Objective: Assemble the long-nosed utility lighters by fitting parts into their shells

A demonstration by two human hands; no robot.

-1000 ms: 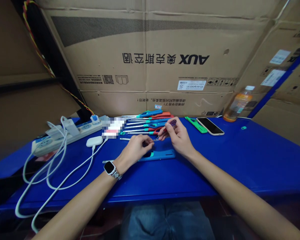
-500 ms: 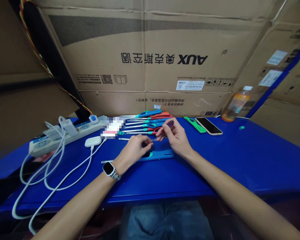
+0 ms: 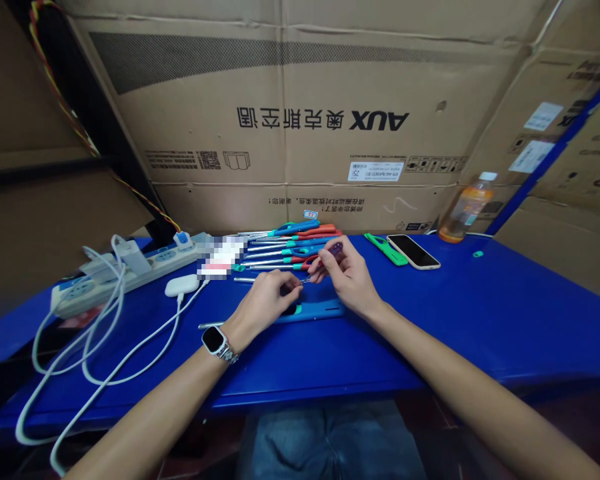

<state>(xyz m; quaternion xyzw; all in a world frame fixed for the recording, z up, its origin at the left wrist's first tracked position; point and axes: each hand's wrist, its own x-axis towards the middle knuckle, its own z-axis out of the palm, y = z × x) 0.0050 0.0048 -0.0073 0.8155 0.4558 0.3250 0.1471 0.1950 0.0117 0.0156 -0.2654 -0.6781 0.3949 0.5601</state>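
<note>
My right hand [image 3: 349,280] is closed round what looks like a small screwdriver [image 3: 337,249] with a dark purple handle. Its thin metal shaft points left toward the fingertips of my left hand [image 3: 266,298]. Those fingers are pinched together at the shaft's tip; whatever lies between them is too small to make out. Below both hands a blue long-nosed lighter [image 3: 321,310] lies on the table, its metal tube to the left and its middle partly covered by my left hand. Behind them lies a row of several similar lighters, among them a blue one [image 3: 307,227] and an orange-red one [image 3: 325,231].
Right of the row are a green lighter body [image 3: 393,253], a phone [image 3: 414,252], a small turquoise piece [image 3: 478,254] and a bottle [image 3: 466,208]. A power strip [image 3: 140,267], white cables and a white case [image 3: 181,285] occupy the left. Cardboard [image 3: 320,80] walls the back.
The whole view has shifted slightly, so everything appears a little further left. Both hands keep nearly the same pose, with the screwdriver still between them.
</note>
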